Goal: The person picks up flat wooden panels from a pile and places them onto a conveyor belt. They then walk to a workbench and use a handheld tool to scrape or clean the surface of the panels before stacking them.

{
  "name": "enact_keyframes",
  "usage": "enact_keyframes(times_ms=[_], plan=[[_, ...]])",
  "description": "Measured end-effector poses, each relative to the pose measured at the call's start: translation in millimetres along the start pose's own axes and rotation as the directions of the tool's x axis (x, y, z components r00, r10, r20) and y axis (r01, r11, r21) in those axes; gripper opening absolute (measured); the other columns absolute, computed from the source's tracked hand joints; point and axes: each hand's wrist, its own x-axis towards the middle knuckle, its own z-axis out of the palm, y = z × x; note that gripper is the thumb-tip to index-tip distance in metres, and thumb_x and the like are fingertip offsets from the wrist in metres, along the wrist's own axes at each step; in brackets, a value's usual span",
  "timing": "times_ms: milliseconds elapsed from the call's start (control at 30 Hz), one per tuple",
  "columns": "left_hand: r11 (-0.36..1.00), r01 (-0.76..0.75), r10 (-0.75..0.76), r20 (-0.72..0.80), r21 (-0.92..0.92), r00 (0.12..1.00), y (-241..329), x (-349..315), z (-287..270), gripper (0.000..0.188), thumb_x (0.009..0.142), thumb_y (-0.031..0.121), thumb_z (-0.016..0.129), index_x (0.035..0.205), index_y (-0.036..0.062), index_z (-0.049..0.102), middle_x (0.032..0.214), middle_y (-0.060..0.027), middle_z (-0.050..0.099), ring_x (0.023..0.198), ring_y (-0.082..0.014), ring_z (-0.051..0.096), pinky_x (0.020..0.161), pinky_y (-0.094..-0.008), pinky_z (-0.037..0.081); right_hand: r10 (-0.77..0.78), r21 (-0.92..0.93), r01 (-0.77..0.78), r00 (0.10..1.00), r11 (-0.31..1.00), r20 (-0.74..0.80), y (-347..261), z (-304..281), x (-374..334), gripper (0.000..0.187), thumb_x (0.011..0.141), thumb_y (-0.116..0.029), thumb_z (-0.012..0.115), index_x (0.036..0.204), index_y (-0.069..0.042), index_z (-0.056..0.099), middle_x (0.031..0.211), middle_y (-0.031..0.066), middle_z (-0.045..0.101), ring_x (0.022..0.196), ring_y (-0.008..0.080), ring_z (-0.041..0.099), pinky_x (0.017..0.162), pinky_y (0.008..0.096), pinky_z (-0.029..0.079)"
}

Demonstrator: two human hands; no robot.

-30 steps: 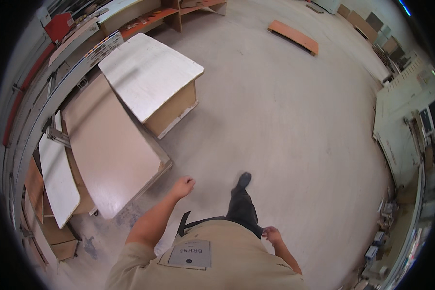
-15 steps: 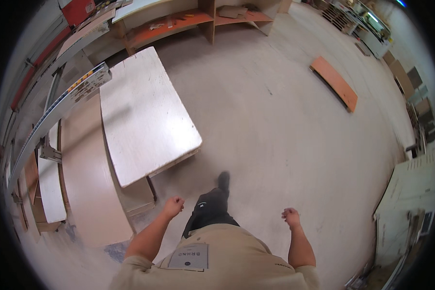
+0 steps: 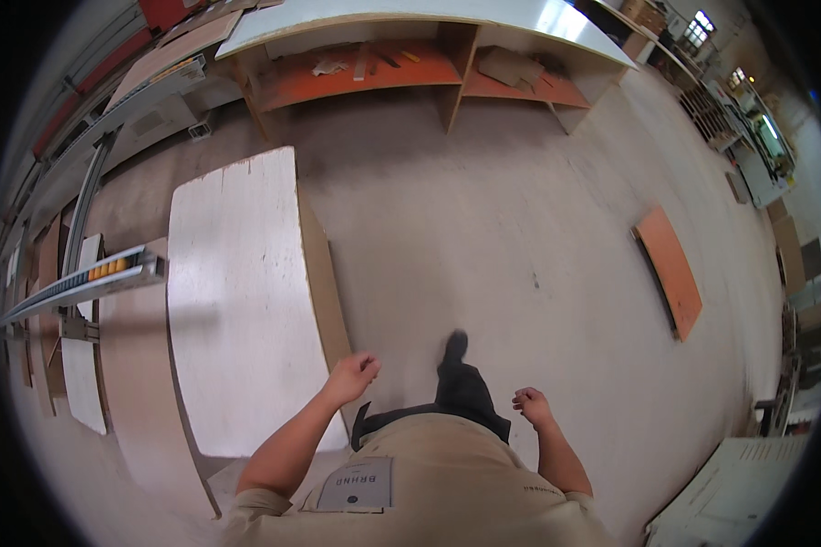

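Note:
My left hand hangs with curled fingers beside the right edge of a white-topped board table; it looks closed, and nothing shows in it. On the other side of my body, my right hand is held over the floor, its fingers loosely bent and a little apart, holding nothing. Neither hand visibly grips the table, though the left one overlaps its side in the picture. One dark shoe of mine is stretched forward on the floor.
Ahead stands a long workbench with orange lower shelves carrying scraps and tools. An orange board lies low on the right. A metal rail and large panels are on the left. A pale cabinet stands near right.
I have stepped forward: the workbench is nearer and the white-topped table is now alongside my left hand. The orange board appears closer on the right. Both hands swing without anything in them.

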Motion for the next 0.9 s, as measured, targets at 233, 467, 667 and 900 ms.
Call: enact_keyframes(times_ms=[233,467,667,900], plan=[[0.96,-0.058,0.094,-0.12,0.274,0.988,87.8,172.6,-48.2,0.027,0.094,0.028,0.058,0.103,0.003,0.065,0.088,-0.0187,0.068,0.082,-0.0358,0.066,0.074,-0.0409,0.052,-0.241,-0.11,0.258,0.96,0.96,0.145,-247.8,-19.1,217.7,0.018,0.092,-0.015,0.057,0.102,-0.002,0.065,0.091,0.0081,0.071,0.081,0.0169,0.068,0.071,0.0318,0.052],[0.999,-0.053,0.051,-0.485,0.01,0.873,217.3,259.2,-194.8,0.025,0.093,0.023,0.063,0.105,0.001,0.064,0.088,-0.0147,0.069,0.079,-0.0261,0.067,0.073,-0.0348,0.052,-0.547,-0.103,0.658,0.693,0.746,0.469,-636.5,48.0,353.8,0.019,0.095,-0.014,0.058,0.106,0.0,0.064,0.091,0.0077,0.069,0.082,0.0144,0.065,0.077,0.0292,0.052],[0.993,-0.119,0.077,-0.716,-0.009,0.694,261.7,361.3,-368.1,0.02,0.092,0.013,0.064,0.106,-0.0009,0.063,0.084,-0.0099,0.066,0.076,-0.0162,0.061,0.073,-0.0296,0.05,-0.535,0.076,0.616,0.608,0.784,0.587,-943.0,187.6,390.6,0.024,0.097,-0.016,0.052,0.115,-0.003,0.061,0.103,0.0049,0.068,0.094,0.0138,0.064,0.083,0.0287,0.049],[0.974,-0.219,0.164,-0.831,0.053,0.531,380.5,486.2,-608.8,0.022,0.095,0.02,0.059,0.102,-0.0007,0.062,0.08,-0.0039,0.059,0.076,-0.0107,0.054,0.069,-0.0275,0.046,-0.551,0.08,0.654,0.557,0.752,0.622,-1171.3,321.0,462.0,0.03,0.095,-0.024,0.058,0.119,-0.007,0.062,0.108,0.0053,0.068,0.102,0.0152,0.062,0.086,0.0323,0.047]])
